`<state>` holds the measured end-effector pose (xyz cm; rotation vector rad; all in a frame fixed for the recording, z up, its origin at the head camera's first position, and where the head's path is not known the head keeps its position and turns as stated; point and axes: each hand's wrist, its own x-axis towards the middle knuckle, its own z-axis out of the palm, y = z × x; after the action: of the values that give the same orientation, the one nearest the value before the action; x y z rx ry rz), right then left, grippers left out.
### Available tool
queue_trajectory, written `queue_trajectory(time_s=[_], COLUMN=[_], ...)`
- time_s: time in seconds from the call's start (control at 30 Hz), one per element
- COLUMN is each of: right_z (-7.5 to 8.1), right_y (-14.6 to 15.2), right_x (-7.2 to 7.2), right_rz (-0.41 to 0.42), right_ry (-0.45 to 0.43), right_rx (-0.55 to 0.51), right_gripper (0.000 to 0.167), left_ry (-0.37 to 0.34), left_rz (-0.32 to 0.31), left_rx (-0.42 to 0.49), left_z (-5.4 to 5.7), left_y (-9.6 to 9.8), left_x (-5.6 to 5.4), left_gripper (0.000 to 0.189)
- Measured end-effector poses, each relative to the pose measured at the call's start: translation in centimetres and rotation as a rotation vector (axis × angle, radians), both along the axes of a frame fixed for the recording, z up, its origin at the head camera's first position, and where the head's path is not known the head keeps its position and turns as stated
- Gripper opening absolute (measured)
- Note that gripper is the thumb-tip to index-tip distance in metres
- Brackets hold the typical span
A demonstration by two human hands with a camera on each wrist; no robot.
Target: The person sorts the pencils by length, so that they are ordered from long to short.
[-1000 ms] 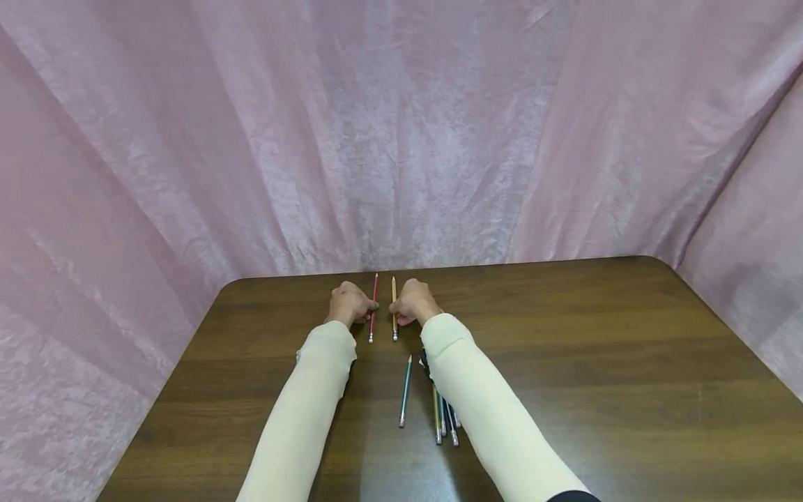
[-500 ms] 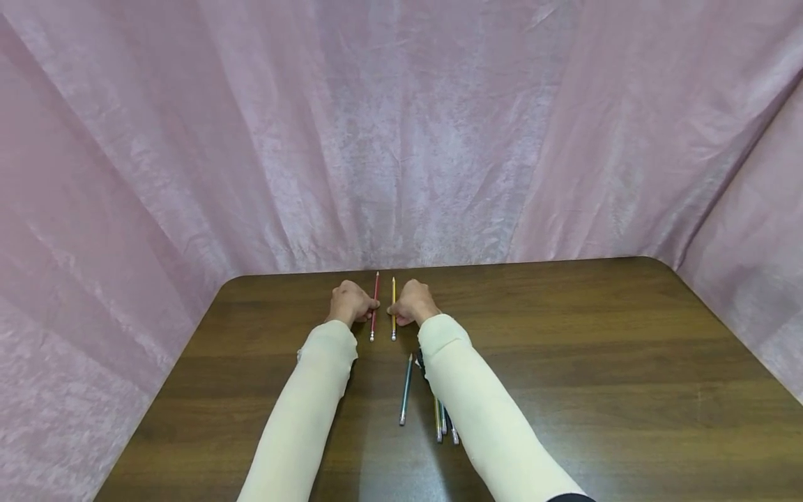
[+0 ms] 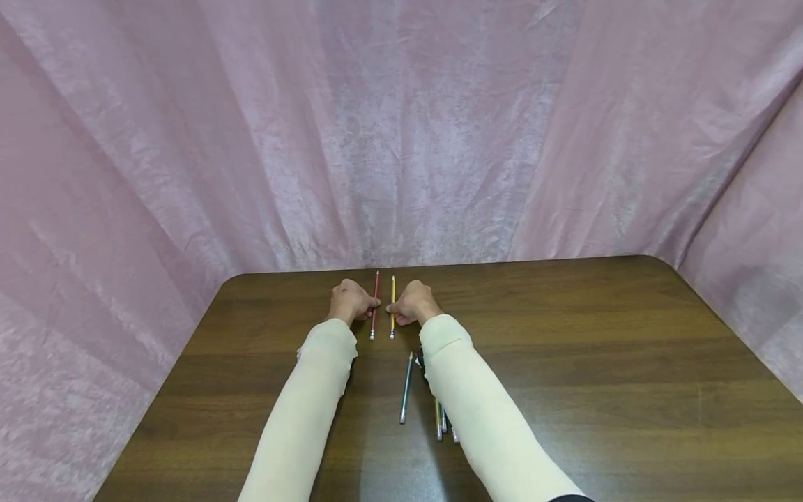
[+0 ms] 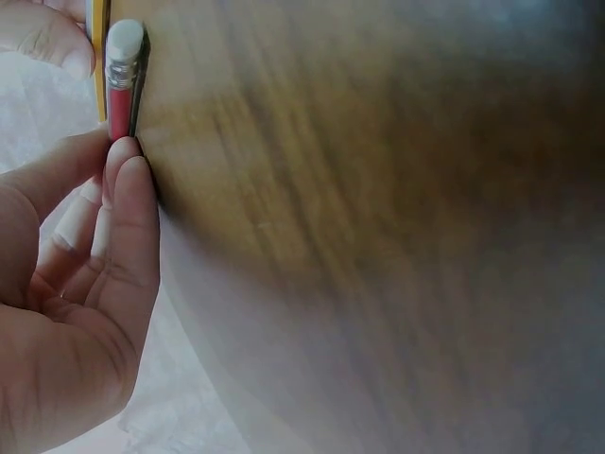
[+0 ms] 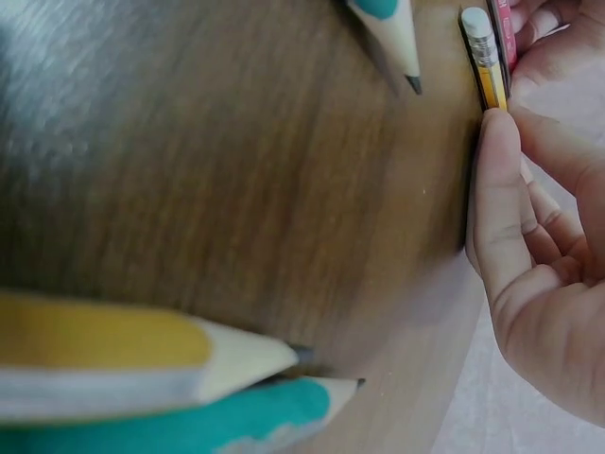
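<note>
Near the far edge of the wooden table (image 3: 564, 335), a red pencil (image 3: 376, 286) and a yellow pencil (image 3: 393, 287) lie side by side, tips away from me, with a narrow gap between them. My left hand (image 3: 350, 301) pinches the red pencil between thumb and fingers. The yellow pencil is pinched the same way by my right hand (image 3: 415, 302). In the left wrist view, the red pencil's white eraser (image 4: 126, 40) sticks out past the fingertips. In the right wrist view, the yellow pencil's eraser (image 5: 476, 21) shows beyond the fingers.
A teal pencil (image 3: 406, 390) lies nearer me, between the forearms. Several more pencils (image 3: 438, 422) lie bunched beside it, partly hidden under my right sleeve (image 3: 483, 397). A pink curtain (image 3: 401, 139) hangs behind the table's far edge.
The yellow pencil has shifted very slightly left and the red one slightly away from me and to the right, both still in my hands. The other pencils have stayed put.
</note>
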<state>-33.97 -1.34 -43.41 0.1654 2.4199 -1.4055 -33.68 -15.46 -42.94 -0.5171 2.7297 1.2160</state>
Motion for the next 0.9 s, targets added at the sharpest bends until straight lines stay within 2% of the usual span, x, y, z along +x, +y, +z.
queue_trajectory(time_s=[0.27,0.63,0.9], right_z=[-0.33,-0.32,-0.03], right_y=[-0.45,-0.50,-0.38], right_x=[0.05,0.10,0.20], right_rz=[-0.021,-0.037,-0.031], right_ry=[0.008,-0.003,-0.009], right_rx=[0.003,-0.011,-0.016], right_gripper=[0.020,0.019,0.020], left_ry=[-0.008,-0.001,-0.010], left_rz=[-0.008,-0.011,-0.003], left_rx=[-0.061,-0.082,-0.058], left_z=[0.43,0.23,0.21], left_y=[0.13,0.18,0.16], left_x=[0.35,0.31,0.13], left_gripper=[0.018,0.019,0.019])
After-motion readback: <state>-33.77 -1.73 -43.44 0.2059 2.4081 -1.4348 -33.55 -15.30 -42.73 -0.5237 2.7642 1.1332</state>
